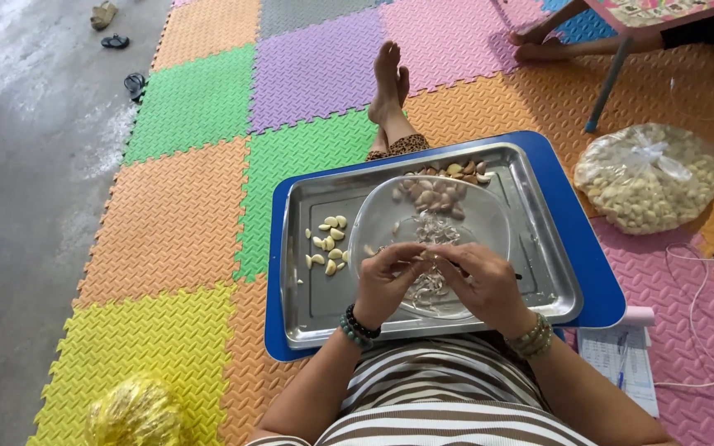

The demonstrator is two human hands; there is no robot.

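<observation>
A floor of coloured foam mats carries a blue board with a steel tray lying on it. A clear glass bowl sits mid-tray, papery skins inside. Peeled garlic cloves lie near the tray's left edge, unpeeled cloves by its far edge. Over the bowl's near rim, the left hand and right hand meet, fingers curled and pinching a small clove between them. The tray's right side and near-left corner lie bare.

Hands peel garlic over bowl.
</observation>
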